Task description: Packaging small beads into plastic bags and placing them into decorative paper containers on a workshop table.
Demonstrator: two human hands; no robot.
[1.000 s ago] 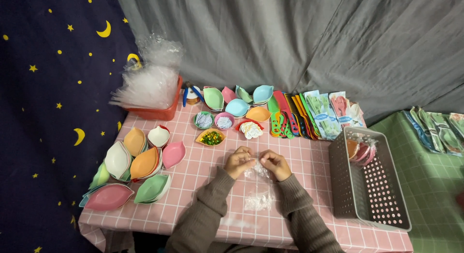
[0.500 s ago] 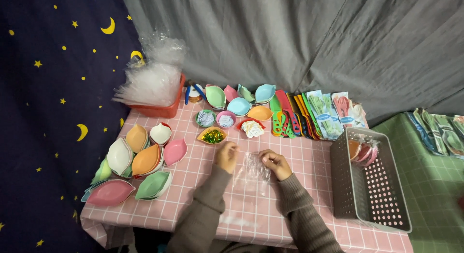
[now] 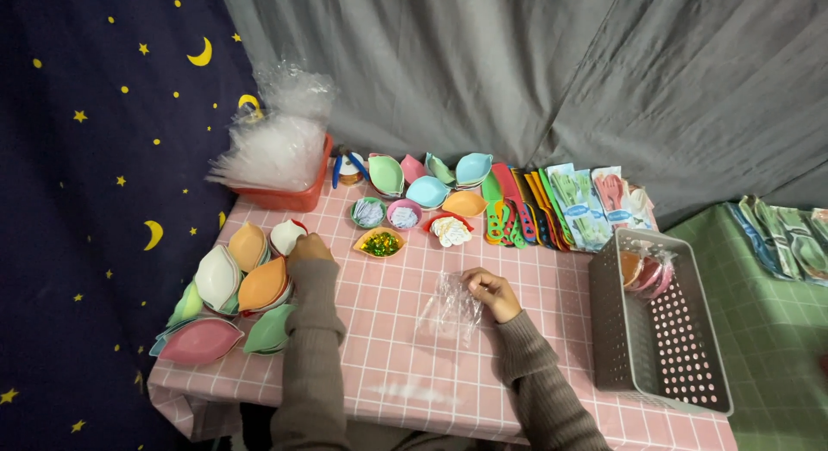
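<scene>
1. Small clear plastic bag (image 3: 450,311), crinkled, lying near the middle of the pink checked worktop (image 3: 405,365), pinched at its upper right corner by the right hand (image 3: 490,292).
2. Right hand's fingers curled shut on that corner of the bag, wrist and brown knitted sleeve (image 3: 539,382) trailing back toward the near edge.
3. Left hand (image 3: 308,247) stretched out to the left, well apart from the bag, resting at the stack of leaf-shaped plastic dishes (image 3: 250,274); fingers bent down over a white dish with a red rim (image 3: 285,235), grip hidden behind the knuckles, so cannot tell whether closed on it.
4. Around the left hand: orange, cream, green and pink leaf-shaped dishes, overlapping in a heap along the worktop's left edge.
5. Just beyond the bag: a small yellow leaf dish holding green bits (image 3: 379,242), and a red dish holding white pieces (image 3: 449,230).
6. Behind those: two small round bowls (image 3: 386,213), then more pastel dishes (image 3: 427,177) in a row.
7. Far left corner: a red tray heaped with clear plastic bags (image 3: 280,153).
8. Far right: a fanned row of colourful flat packets (image 3: 552,208).
9. Right edge: a grey perforated plastic basket (image 3: 668,347), a few pinkish items in its far end.
</scene>
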